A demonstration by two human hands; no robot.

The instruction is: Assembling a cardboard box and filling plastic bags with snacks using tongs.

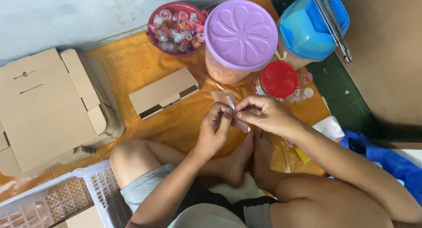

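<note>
We hold a small clear plastic bag (228, 105) pinched between the fingertips of both hands, just in front of the red-lidded jar (279, 80). It is thin, see-through and crinkled. Its open top flares upward toward the jar, while its lower end trails down and away from it. We cannot tell whether it holds anything.

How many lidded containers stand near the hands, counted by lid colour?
Purple lid: 1
Blue lid: 1
Red lid: 1
Total: 3

Both hands, left hand and right hand, pinch one small clear bag.
</note>
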